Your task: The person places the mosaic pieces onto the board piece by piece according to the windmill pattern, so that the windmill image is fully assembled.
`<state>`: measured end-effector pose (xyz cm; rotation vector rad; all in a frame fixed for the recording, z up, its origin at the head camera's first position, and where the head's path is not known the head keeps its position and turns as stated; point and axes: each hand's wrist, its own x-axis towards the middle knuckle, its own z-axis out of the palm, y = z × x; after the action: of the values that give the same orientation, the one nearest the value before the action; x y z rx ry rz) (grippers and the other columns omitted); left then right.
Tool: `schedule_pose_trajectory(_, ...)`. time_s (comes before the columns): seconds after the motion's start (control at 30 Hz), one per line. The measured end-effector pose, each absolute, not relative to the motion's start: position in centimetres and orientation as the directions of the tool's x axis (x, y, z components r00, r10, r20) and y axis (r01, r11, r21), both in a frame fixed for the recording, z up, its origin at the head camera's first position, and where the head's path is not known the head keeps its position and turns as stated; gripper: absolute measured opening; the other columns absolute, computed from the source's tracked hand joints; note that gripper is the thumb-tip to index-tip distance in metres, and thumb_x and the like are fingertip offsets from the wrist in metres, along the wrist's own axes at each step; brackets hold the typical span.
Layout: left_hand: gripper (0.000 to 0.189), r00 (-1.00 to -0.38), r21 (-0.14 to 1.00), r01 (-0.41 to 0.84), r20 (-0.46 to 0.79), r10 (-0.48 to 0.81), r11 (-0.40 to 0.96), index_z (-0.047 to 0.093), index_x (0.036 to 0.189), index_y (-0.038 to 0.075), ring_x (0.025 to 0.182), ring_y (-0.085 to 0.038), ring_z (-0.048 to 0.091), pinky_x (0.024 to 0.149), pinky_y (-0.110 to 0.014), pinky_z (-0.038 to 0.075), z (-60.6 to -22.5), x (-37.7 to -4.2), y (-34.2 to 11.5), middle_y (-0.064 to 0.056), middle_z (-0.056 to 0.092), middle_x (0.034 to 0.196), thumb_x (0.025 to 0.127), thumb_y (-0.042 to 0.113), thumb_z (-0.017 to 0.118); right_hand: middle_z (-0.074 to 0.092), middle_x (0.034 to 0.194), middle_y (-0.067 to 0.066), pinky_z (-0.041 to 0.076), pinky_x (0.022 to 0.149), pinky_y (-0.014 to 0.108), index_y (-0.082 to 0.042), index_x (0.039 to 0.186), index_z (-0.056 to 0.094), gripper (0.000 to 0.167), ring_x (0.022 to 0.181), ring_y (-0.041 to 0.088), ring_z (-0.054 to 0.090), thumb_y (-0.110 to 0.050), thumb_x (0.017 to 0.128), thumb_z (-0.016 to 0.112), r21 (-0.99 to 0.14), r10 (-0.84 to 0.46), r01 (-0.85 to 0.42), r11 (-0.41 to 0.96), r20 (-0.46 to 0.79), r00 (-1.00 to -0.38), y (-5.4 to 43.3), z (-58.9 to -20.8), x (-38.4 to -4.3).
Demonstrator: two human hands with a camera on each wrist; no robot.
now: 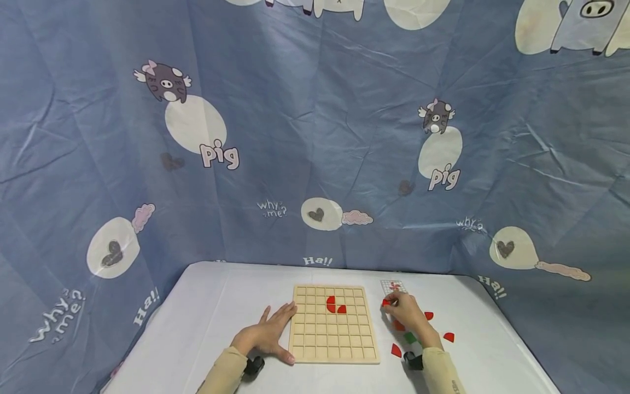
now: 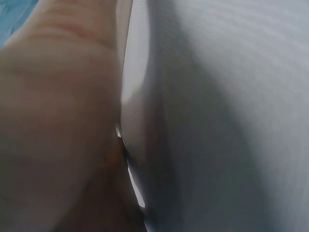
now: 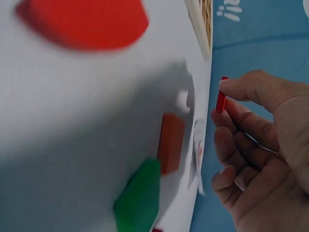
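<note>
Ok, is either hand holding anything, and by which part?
The right hand pinches a red piece between thumb and finger, near its edge; exact faces unclear. The left hand holds nothing.

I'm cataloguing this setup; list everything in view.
Table: one, white, front
Pig-print backdrop: one, blue, behind
Wooden grid board: one, pale, central
Quarter-circles: three, red, on board
Pinched piece: one, red, in right hand
Loose quarter-circles: three visible, red, right of board
Shadowed piece: one, orange-red, right of board
Angular block: one, green, right of board
Pattern card: one, white and red, beyond right hand
Wrist cameras: two, black, wrists
Sleeves: two, beige, forearms
Left hand: one, at board's left edge
Right hand: one, right of board
</note>
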<state>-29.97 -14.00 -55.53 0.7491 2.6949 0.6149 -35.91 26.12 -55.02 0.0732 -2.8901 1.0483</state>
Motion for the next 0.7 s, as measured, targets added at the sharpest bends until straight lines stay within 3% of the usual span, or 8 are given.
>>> schedule_pose_trajectory(0.33, 0.13, -0.823, 0.477, 0.431, -0.14, 0.55, 0.766, 0.016, 0.153, 0.004, 0.15, -0.033, 0.01, 0.119, -0.064, -0.002, -55.4, -29.9, -14.0, -0.013, 0.008, 0.163, 0.058, 0.062, 0.082, 0.064, 0.082, -0.002, 0.045, 0.054, 0.021, -0.01, 0.093, 0.07, 0.015, 0.07, 0.009, 0.053, -0.011, 0.08, 0.077, -0.643, -0.151, -0.205, 0.738, 0.139, -0.979, 23.3, -55.0, -35.7)
schedule_pose_trajectory(0.7, 0.131, -0.828, 0.47, 0.423, -0.146, 0.541, 0.774, 0.016, 0.153, 0.004, 0.15, -0.032, 0.01, 0.119, -0.063, -0.002, -55.4, -29.9, -14.0, -0.012, 0.008, 0.163, 0.057, 0.063, 0.082, 0.064, 0.086, 0.001, 0.047, 0.056, 0.019, -0.008, 0.094, 0.07, 0.013, 0.071, 0.007, 0.053, -0.011, 0.082, 0.076, -0.62, -0.301, -0.348, 0.704, 0.184, -0.936, 20.6, -54.7, -35.5)
